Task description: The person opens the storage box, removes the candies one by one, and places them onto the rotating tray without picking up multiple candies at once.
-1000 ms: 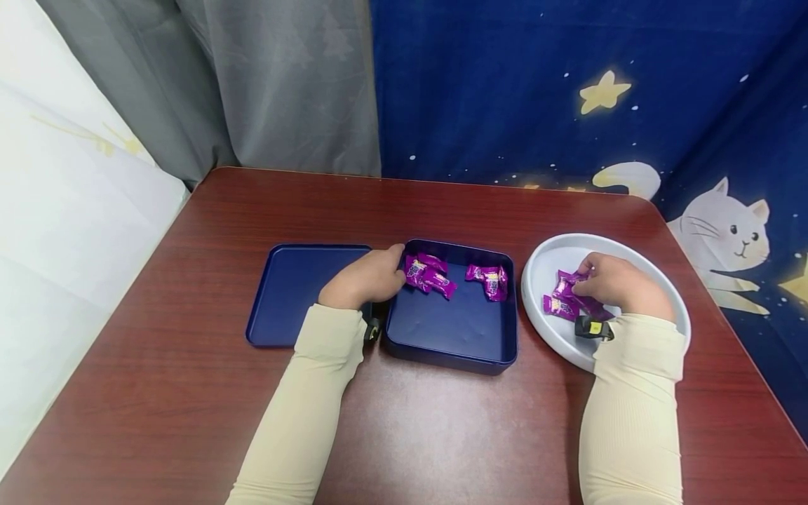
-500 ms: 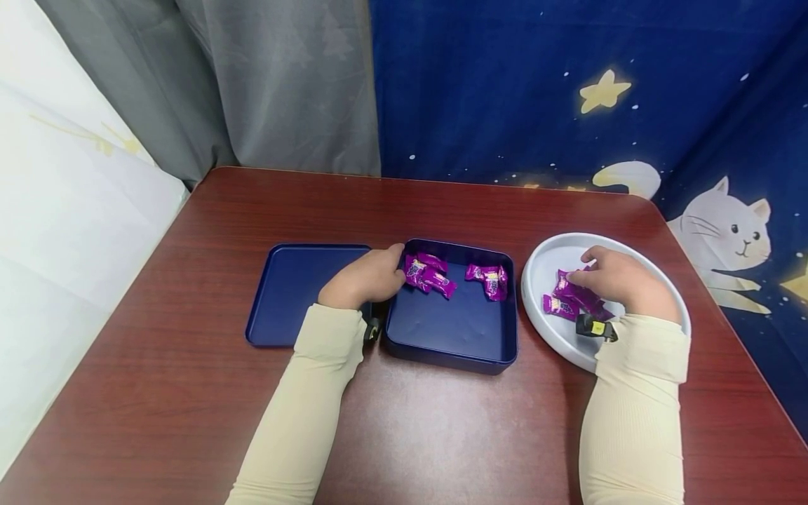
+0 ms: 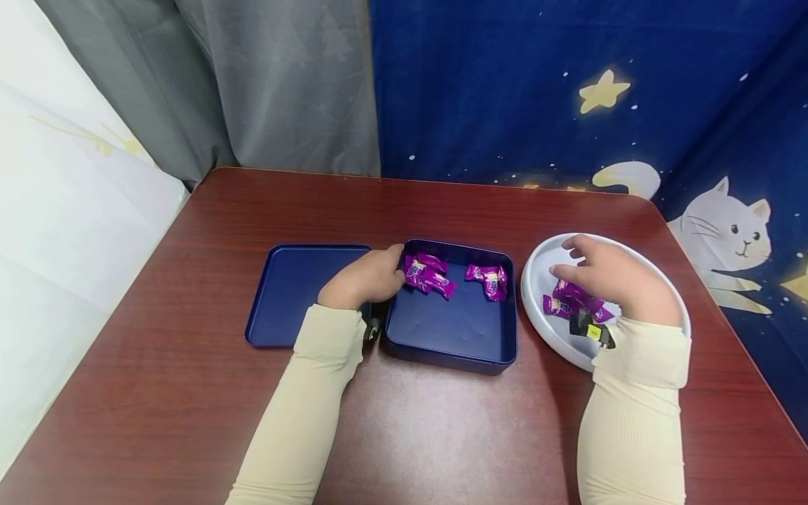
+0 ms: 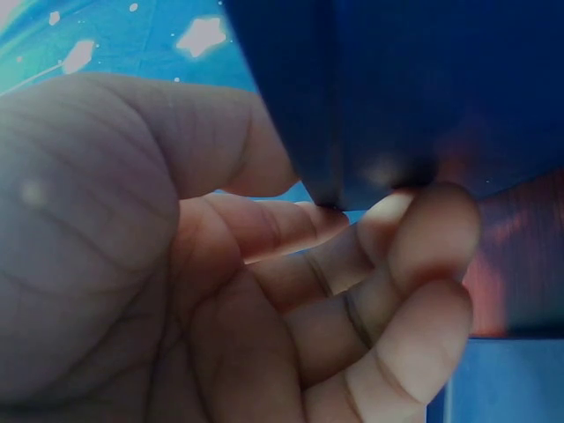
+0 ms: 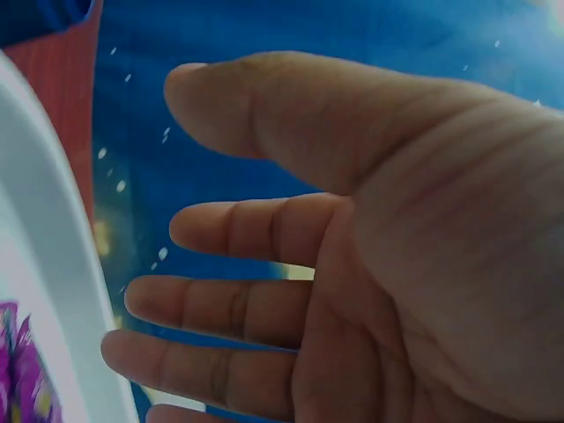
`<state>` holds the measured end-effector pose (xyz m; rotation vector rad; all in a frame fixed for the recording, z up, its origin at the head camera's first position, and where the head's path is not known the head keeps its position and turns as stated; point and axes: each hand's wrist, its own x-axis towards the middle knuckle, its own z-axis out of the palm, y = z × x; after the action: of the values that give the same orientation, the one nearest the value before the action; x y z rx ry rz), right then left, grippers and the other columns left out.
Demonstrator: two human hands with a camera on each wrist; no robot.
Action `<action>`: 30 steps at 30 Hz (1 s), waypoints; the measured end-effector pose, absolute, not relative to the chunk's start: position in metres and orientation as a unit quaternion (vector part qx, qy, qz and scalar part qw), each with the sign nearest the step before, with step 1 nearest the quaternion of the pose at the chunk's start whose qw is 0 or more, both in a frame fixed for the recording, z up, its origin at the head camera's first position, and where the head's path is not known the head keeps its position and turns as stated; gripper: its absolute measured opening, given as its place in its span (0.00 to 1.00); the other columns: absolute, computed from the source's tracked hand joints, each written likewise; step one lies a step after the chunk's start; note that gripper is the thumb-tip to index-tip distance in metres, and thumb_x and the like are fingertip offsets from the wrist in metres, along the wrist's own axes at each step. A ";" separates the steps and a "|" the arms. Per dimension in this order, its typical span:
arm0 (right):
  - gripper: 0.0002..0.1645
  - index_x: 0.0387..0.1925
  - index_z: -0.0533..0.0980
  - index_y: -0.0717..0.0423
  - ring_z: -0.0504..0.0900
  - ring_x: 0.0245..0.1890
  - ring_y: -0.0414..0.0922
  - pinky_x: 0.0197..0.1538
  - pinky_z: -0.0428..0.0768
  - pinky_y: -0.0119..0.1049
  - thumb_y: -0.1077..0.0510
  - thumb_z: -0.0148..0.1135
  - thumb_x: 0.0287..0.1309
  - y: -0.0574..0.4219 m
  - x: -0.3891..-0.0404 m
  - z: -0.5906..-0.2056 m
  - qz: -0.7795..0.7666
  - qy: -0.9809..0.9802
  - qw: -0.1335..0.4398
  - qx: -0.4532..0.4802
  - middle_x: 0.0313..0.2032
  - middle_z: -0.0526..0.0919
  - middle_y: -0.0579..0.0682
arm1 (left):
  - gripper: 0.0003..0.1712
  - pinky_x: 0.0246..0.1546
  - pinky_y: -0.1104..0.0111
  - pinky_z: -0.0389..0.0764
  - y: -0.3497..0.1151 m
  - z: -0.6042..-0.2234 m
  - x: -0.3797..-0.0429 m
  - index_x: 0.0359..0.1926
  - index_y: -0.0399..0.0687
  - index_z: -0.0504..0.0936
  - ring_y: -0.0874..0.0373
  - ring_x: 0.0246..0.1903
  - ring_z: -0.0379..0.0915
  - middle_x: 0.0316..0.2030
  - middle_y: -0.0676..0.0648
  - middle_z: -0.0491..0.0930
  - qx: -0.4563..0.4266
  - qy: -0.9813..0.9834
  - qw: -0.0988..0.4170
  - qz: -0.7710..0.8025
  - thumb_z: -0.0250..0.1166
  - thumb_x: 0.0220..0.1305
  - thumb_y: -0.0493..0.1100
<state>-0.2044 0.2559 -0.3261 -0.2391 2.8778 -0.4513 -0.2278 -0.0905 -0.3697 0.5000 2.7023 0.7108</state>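
A dark blue rectangular box point(image 3: 451, 326) stands mid-table with several purple-wrapped candies point(image 3: 432, 275) inside, in two clusters along its far half. My left hand point(image 3: 362, 277) grips the box's left wall near the far corner. In the left wrist view its curled fingers and thumb lie about the box edge point(image 4: 397, 88). On the right, more of these candies point(image 3: 558, 307) lie in a round white tray point(image 3: 534, 315). Above them is my right hand point(image 3: 609, 273), holding nothing. The right wrist view shows its thumb and fingers point(image 5: 238, 308) spread apart, with a purple wrapper point(image 5: 26, 379) at lower left.
A flat blue lid point(image 3: 297, 294) lies left of the box, partly under the left hand. The brown wooden table point(image 3: 442, 435) ends at the back against a grey curtain point(image 3: 290, 84) and a blue one point(image 3: 480, 91) with stars and a cat.
My right hand has let go of the candies in the white tray, risen slightly and spread its fingers. The left hand and the box have stayed still.
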 end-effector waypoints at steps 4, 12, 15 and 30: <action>0.38 0.60 0.65 0.63 0.74 0.49 0.63 0.49 0.74 0.65 0.42 0.60 0.56 0.241 -0.200 -0.319 -0.145 0.980 0.090 -0.101 0.52 0.75 0.70 | 0.35 0.66 0.53 0.59 -0.090 -0.370 -0.228 0.72 0.38 0.49 0.49 0.65 0.53 0.69 0.40 0.57 0.172 0.942 0.150 0.248 0.47 0.67 0.41; 0.36 0.60 0.65 0.64 0.74 0.50 0.61 0.53 0.73 0.62 0.46 0.59 0.57 0.204 -0.195 -0.317 -0.138 0.977 0.072 -0.145 0.51 0.77 0.68 | 0.35 0.66 0.53 0.59 -0.090 -0.371 -0.228 0.72 0.39 0.49 0.49 0.65 0.52 0.69 0.40 0.57 0.171 0.942 0.149 0.246 0.47 0.67 0.42; 0.37 0.60 0.65 0.64 0.75 0.49 0.58 0.53 0.73 0.60 0.45 0.60 0.57 0.192 -0.192 -0.315 -0.138 0.976 0.072 -0.150 0.51 0.77 0.65 | 0.35 0.66 0.53 0.59 -0.090 -0.373 -0.229 0.72 0.38 0.48 0.49 0.66 0.52 0.69 0.41 0.57 0.172 0.943 0.149 0.244 0.47 0.67 0.42; 0.35 0.60 0.67 0.62 0.71 0.54 0.56 0.59 0.70 0.56 0.47 0.61 0.57 0.150 -0.191 -0.323 -0.136 0.967 0.074 -0.202 0.56 0.74 0.62 | 0.35 0.66 0.53 0.60 -0.090 -0.375 -0.230 0.72 0.39 0.48 0.50 0.66 0.52 0.70 0.42 0.56 0.174 0.944 0.147 0.240 0.47 0.68 0.42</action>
<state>-0.1913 0.1504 -0.3225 -0.6071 2.9027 -0.4083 -0.2295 -0.0904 -0.3750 0.5005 2.7149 0.6906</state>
